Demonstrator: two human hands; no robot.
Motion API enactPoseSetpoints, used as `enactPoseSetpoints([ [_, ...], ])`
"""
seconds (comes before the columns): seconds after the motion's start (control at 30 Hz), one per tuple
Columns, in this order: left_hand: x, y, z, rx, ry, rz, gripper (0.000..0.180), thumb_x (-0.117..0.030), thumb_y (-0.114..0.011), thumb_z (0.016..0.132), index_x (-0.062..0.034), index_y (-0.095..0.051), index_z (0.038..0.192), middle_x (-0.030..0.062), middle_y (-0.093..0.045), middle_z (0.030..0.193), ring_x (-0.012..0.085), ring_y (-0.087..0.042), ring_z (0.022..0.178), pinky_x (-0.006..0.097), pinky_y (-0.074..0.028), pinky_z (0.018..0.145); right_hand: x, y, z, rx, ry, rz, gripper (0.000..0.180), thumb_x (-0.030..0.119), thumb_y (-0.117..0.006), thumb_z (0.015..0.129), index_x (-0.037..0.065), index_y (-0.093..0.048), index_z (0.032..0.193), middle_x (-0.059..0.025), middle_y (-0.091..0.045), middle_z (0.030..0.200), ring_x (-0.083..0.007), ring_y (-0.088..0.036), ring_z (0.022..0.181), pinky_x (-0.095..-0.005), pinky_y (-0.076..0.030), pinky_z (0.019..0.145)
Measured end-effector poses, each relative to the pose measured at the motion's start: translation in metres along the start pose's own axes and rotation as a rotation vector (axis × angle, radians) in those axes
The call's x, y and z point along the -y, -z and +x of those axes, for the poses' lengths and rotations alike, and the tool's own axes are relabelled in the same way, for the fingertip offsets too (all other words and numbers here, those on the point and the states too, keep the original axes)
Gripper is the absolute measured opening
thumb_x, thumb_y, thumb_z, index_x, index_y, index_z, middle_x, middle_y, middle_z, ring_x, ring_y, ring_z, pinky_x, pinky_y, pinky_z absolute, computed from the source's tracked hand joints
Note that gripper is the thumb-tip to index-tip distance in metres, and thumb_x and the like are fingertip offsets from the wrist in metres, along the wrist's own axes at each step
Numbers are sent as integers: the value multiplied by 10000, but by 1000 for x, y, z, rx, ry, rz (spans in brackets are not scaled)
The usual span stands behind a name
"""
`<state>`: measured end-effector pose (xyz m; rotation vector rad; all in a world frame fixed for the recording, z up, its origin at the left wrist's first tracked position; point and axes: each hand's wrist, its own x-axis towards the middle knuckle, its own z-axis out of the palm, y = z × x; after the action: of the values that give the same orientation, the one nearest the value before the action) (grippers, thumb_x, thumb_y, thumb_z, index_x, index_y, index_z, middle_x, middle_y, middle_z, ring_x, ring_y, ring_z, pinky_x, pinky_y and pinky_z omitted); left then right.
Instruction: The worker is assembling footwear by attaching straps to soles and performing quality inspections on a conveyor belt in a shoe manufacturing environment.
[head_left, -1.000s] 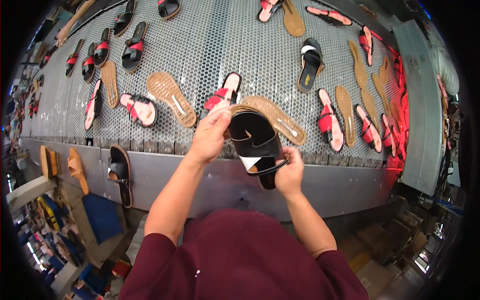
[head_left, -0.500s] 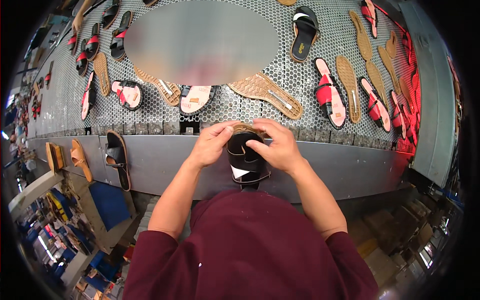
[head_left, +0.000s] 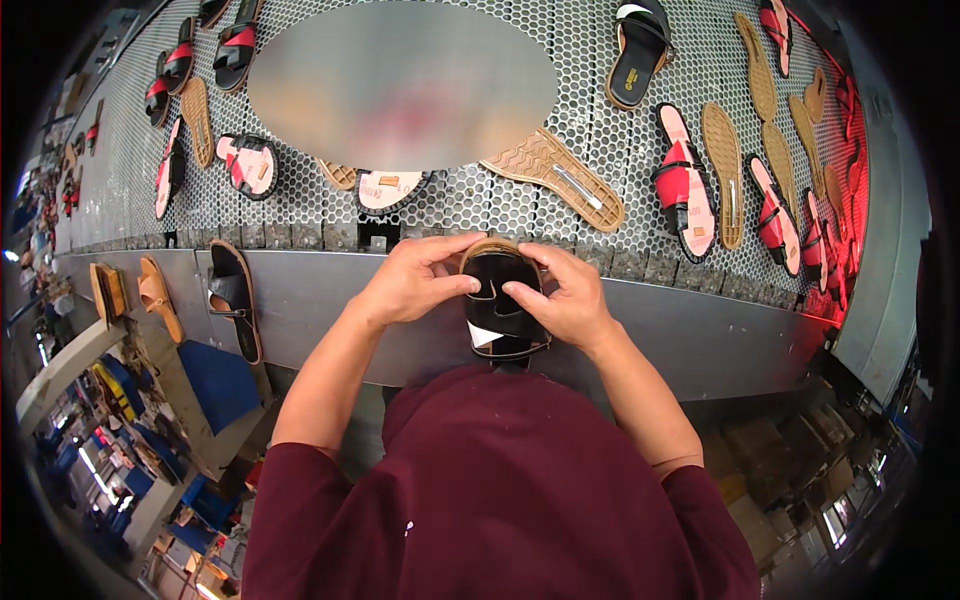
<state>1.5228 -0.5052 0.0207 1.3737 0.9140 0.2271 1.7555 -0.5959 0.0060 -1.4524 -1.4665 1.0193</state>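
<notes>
2 hands grip 1 black sandal (head_left: 503,310) at chest, just before belt (head_left: 520,215) edge. Long axis runs near-far, toe end far. Left hand (head_left: 412,282) pinches left rim; right hand (head_left: 563,297) fingers curl over strap, equally near. Heel hidden behind shirt (head_left: 500,490). Beyond: soles, red sandals; blurred patch unreadable.

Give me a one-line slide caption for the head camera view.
Both hands, left hand and right hand, hold a black strapped sandal with tan sole at the edge of a perforated metal conveyor carrying sandals.
</notes>
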Motion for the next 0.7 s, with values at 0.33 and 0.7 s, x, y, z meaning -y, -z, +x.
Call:
enactPoseSetpoints([
  [0.33, -21, -1, 12, 87, 42, 105, 732, -49, -837, 745, -75, -545, 1416, 93, -696, 1207, 146, -661, 975, 288, -534, 782, -5, -2, -4, 48, -95, 34, 610, 223, -836, 775, 18, -608, 1303, -193, -707, 1083, -299, -718, 925, -363, -568, 799],
  [0.7, -20, -2, 19, 144, -1, 291, 696, -112, -853, 744, -137, -583, 1384, 87, -684, 1234, 144, -650, 891, 303, -545, 755, -18, 0, -9, -9, -47, 29, 585, 224, -822, 782, 22, -619, 1292, -174, -700, 1081, -306, -712, 911, -369, -569, 799],
])
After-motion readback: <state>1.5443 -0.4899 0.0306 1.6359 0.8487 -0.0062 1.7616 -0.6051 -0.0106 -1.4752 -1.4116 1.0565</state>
